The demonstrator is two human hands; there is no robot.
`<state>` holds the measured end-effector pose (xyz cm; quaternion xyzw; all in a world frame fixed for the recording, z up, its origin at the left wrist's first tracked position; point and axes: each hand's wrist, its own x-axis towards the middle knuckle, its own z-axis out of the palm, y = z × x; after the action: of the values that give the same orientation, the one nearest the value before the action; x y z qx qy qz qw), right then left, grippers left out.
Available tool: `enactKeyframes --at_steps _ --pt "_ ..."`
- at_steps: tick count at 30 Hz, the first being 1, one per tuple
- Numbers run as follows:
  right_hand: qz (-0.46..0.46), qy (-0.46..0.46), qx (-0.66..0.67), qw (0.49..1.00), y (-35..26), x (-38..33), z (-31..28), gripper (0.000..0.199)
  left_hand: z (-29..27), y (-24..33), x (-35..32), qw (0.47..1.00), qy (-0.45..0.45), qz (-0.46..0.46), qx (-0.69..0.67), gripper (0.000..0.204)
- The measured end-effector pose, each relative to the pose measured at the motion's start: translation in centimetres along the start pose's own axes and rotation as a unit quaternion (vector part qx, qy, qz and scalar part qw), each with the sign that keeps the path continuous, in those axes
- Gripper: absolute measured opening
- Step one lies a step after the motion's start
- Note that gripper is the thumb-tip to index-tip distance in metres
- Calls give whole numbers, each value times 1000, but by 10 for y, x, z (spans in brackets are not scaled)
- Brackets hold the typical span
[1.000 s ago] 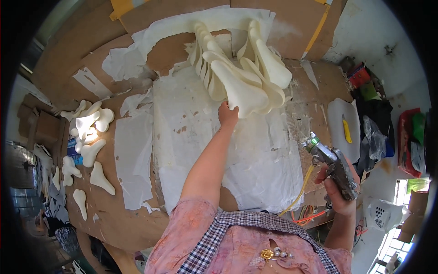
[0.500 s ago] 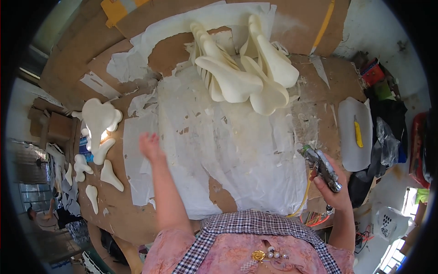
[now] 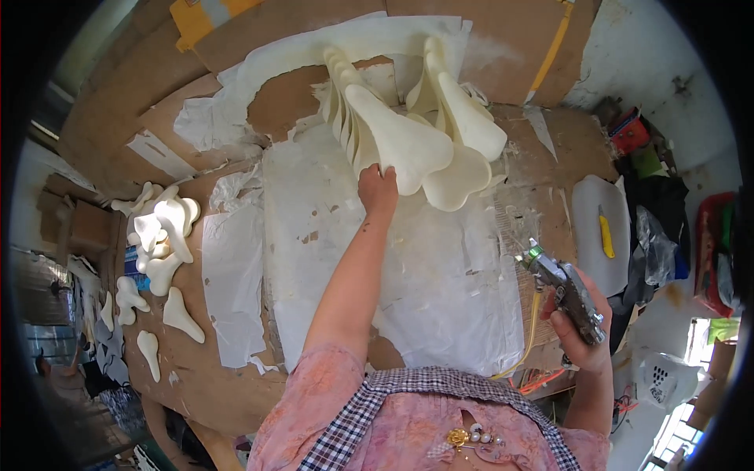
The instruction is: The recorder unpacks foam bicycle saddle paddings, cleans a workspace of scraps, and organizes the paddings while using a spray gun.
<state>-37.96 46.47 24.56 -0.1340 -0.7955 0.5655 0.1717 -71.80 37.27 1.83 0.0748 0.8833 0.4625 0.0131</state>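
Head view: left hand [image 3: 378,188], arm stretching forward, is gripping the lower edge of the front moulding [image 3: 400,141], fingers closing on it. Mouldings are leaning in a row at the bench's far side, cream, smooth, saddle-shaped. Right hand [image 3: 583,323] is clamping a metal spray gun [image 3: 561,286], held low beside the bench. White crumpled paper [image 3: 440,282] is covering the brown board [image 3: 196,385].

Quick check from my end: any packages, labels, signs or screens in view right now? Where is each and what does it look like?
No screens or signs show.
Yellow flat carton: top left edge of the bench, folded, yellow with a grey patch.
Red container: right of the bench, small, boxy.
Red crate: far right, partly hidden by dark bags.
Cardboard sheets: plain brown, behind the cream foam pieces.
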Motion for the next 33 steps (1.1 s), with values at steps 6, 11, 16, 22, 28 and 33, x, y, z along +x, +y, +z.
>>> enactKeyframes --at_steps 6,11,16,22,28,33 --pt "70 -73 -42 994 -13 -12 1 53 -49 1 -13 998 -1 45 32 24" --pt "-18 -10 33 999 -34 -25 -2 56 -104 -38 -12 978 57 -78 -184 29" --pt "75 -20 -48 996 -17 -40 -14 54 -133 -61 -13 786 97 -136 -595 23" --pt "81 -30 -94 992 -16 -44 -16 52 46 -37 -34 857 -228 -275 -371 52" --pt "99 -4 -64 993 -11 -55 -34 53 74 8 -48 936 -253 -129 -207 40" --pt "117 -20 -94 988 -18 -51 -40 51 25 13 -72 992 -104 73 -13 34"
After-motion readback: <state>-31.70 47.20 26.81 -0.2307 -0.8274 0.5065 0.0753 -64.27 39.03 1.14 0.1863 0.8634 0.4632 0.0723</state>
